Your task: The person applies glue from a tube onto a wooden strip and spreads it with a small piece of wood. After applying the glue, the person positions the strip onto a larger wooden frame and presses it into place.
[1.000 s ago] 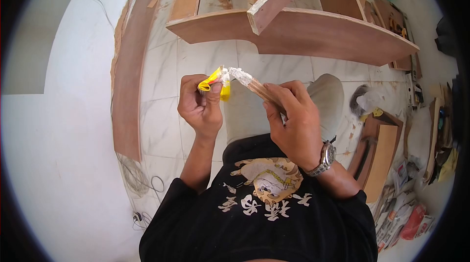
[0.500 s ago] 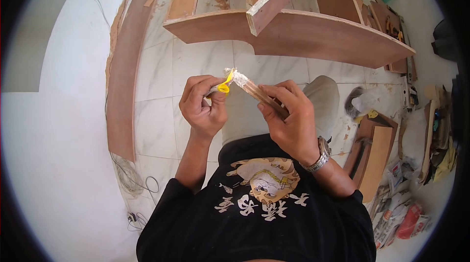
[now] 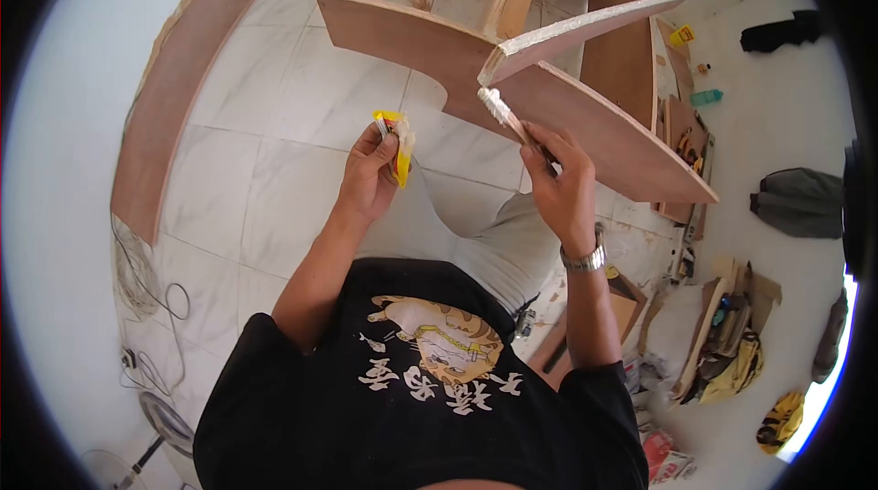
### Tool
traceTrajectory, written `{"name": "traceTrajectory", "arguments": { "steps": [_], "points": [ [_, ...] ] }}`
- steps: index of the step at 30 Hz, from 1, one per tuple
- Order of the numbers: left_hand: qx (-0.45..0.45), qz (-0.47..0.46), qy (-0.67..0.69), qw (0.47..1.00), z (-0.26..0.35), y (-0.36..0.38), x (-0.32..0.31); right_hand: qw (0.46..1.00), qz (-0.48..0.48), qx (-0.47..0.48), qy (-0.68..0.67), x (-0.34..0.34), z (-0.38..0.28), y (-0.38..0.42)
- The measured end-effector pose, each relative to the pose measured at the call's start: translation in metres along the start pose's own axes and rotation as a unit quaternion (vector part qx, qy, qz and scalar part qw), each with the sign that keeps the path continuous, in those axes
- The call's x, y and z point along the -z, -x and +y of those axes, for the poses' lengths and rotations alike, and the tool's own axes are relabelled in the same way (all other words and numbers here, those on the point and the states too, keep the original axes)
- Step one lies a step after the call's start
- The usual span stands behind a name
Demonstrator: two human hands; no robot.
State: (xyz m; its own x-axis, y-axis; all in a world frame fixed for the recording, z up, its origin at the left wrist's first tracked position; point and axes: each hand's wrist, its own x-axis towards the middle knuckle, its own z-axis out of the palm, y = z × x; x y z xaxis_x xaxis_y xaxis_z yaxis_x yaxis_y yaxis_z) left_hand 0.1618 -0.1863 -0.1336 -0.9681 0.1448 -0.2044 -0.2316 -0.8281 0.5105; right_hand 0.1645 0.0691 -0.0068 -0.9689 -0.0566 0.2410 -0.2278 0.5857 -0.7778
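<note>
two hands are raised over the tiled floor (image 3: 274, 124). left hand (image 3: 370, 177) has its fingers closed around a yellow packet (image 3: 400, 144), pinched upright at the fingertips. right hand (image 3: 562, 188), with a wristwatch (image 3: 585, 258) below it, grips a thin wooden strip (image 3: 514, 121) whose whitish end touches the near edge of the plywood frame (image 3: 512, 78), just beyond. packet and strip are well apart. a dark bag (image 3: 797, 202) lies far right.

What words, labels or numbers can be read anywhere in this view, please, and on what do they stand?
Black T-shirt: a row of white characters under a cat print, too distorted to quote.
Yellow tube in the left hand: print too small to read.
Floor packets: blurred.
</note>
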Motion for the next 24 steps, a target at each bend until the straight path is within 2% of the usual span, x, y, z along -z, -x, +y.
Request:
{"name": "traceTrajectory", "arguments": {
  "steps": [3,4,8,13,15,16,18,21,24],
  "points": [
    [0.074,-0.038,0.178,0.981,-0.042,-0.011,0.051,0.994,-0.027,0.062,0.086,-0.014,0.042,-0.037],
    [0.082,-0.034,0.179,0.98,-0.055,-0.009,0.063,0.99,-0.034,0.083,0.105,-0.016,0.048,-0.045],
    [0.108,-0.033,0.18,0.977,-0.083,-0.002,0.098,0.983,-0.083,0.054,0.157,-0.019,0.052,-0.062],
    [0.116,-0.024,0.172,0.978,-0.087,-0.007,0.104,0.981,-0.082,0.045,0.167,-0.013,0.056,-0.062],
    [0.12,0.002,0.168,0.978,-0.087,-0.006,0.102,0.98,-0.102,-0.023,0.169,-0.007,0.054,-0.063],
    [0.12,-0.016,0.167,0.978,-0.089,-0.007,0.106,0.977,-0.111,-0.058,0.17,-0.003,0.051,-0.062],
    [0.118,-0.052,0.167,0.978,-0.088,-0.009,0.111,0.975,-0.108,-0.068,0.182,0.003,0.041,-0.06],
    [0.118,0.01,0.148,0.982,-0.088,-0.009,0.105,0.974,-0.099,-0.043,0.201,0.008,0.03,-0.051],
    [0.118,0.016,0.149,0.982,-0.089,-0.01,0.103,0.978,-0.104,-0.019,0.18,-0.003,0.027,-0.043]
  ]
}}
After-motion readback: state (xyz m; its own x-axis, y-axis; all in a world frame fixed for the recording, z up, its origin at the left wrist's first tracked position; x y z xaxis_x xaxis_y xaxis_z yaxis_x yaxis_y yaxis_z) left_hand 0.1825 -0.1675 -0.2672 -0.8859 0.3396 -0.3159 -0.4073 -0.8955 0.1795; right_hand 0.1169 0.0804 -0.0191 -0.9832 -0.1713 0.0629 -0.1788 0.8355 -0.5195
